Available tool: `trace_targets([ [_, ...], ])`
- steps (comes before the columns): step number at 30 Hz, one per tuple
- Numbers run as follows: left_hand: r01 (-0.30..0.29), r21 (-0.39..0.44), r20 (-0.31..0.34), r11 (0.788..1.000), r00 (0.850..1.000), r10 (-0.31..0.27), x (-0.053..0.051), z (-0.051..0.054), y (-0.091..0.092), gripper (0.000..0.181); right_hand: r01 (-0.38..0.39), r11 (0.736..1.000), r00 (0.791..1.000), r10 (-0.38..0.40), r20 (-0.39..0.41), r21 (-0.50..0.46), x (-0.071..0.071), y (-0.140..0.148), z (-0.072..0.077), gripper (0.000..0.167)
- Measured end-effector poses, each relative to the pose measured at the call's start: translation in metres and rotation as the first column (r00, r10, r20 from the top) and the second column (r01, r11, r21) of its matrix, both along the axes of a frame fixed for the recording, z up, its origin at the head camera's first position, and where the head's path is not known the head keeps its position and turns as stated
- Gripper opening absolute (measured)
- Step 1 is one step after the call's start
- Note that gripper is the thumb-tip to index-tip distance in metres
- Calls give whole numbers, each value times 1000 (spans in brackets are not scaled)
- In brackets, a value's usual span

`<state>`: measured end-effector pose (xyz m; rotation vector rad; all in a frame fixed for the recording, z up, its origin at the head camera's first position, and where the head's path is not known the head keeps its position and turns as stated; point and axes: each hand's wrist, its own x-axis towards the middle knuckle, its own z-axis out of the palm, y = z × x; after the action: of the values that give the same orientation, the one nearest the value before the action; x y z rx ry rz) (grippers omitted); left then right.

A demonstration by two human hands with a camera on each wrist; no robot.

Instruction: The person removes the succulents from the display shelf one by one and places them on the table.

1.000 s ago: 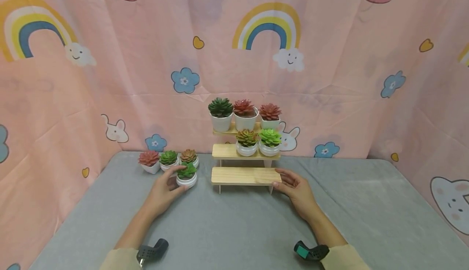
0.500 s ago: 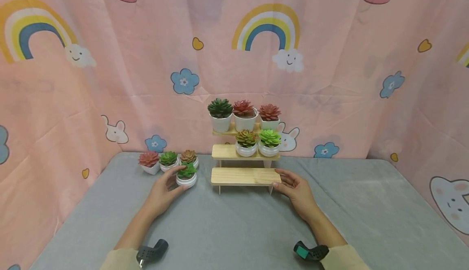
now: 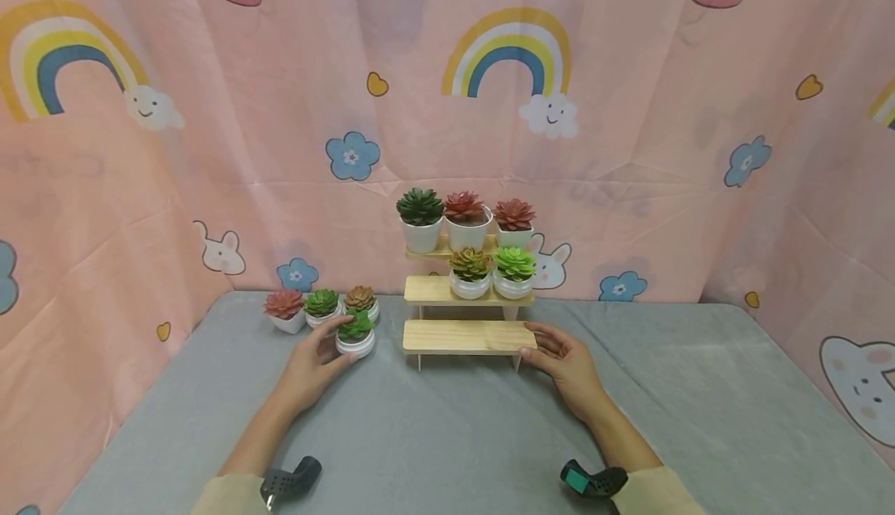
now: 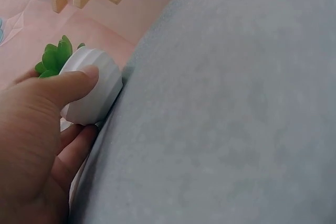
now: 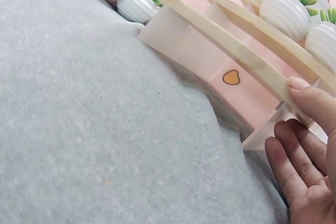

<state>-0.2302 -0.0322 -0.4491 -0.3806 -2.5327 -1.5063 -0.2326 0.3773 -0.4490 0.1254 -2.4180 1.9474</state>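
One pink, cartoon-printed cloth backdrop (image 3: 447,142) hangs behind a desk (image 3: 447,429) draped in grey fabric. On the desk rises a three-tier pale wooden stand (image 3: 435,299). The person's right hand (image 3: 569,373) grips the right end of its lowest board (image 3: 468,336), thumb at the front edge, while the left hand (image 3: 310,369) pinches a leafy green succulent in a round, ribbed white pot (image 3: 355,342) between thumb and fingers. On the top board stand three white-potted plants: a dark-green succulent (image 3: 421,220) and two dusty-red succulents (image 3: 467,221). Toward the right of the middle board (image 3: 425,288) sit a yellow-and-red succulent (image 3: 471,273) and a lime-green succulent (image 3: 514,272). Left of the stand, a red succulent (image 3: 284,311), a mid-green succulent (image 3: 324,307) and a brown succulent (image 3: 360,302) share the desk. The step in hand looks to be taking hold of the leafy plant, which is upright and seems to rest on the desk. The next move likely calls for a level lift, clear of the brown neighbour, toward the steadied stand.
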Motion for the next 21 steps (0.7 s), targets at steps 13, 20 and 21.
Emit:
trace_targets([
  [13, -82, -79, -51, 993, 996, 78, 2, 26, 2, 53, 16, 1000, 1000, -16, 8, 2, 1, -2, 2, 57],
  [20, -103, -101, -83, 990, 992, 95, 1, 61, 16, 55, 3, 1000, 1000, -3, 13, -16, 2, -2, 1, 57],
  [21, -92, -103, -95, 990, 992, 83, 0, 66, 21, 54, 8, 1000, 1000, -8, 13, -16, 2, -1, 1, 57],
])
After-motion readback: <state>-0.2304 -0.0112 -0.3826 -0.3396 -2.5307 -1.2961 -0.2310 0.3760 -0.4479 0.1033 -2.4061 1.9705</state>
